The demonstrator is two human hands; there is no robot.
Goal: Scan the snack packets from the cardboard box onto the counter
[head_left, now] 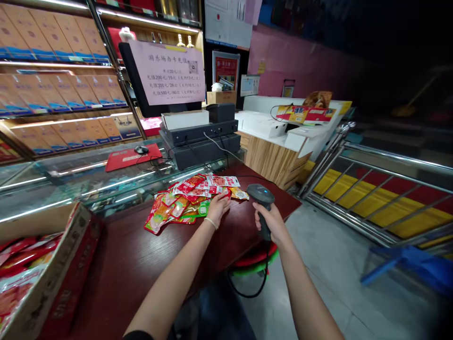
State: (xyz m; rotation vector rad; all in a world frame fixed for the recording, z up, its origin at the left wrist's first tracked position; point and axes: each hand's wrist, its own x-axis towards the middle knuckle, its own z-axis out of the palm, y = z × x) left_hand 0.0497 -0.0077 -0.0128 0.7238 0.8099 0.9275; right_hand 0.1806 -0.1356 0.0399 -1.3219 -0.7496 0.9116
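Note:
A pile of shiny red, orange and green snack packets (180, 208) lies on the dark red tabletop. At the right end of this pile is my left hand (218, 208), its fingers closed over the edge of a red snack packet. The fingertips are partly hidden among the wrappers. My right hand (269, 220) is wrapped round the handle of a dark barcode scanner (261, 192), held above the table's right side. A small blue light glows on top of the scanner, and its black cable (264, 278) loops down below the table edge.
An open carton (79, 245) of red packets stands at the left. Behind the table are a glass counter (88, 184), a mouse (141, 149) and a monitor (132, 80) bearing a paper notice. A metal railing (389, 160) and blue stool (406, 264) are at right.

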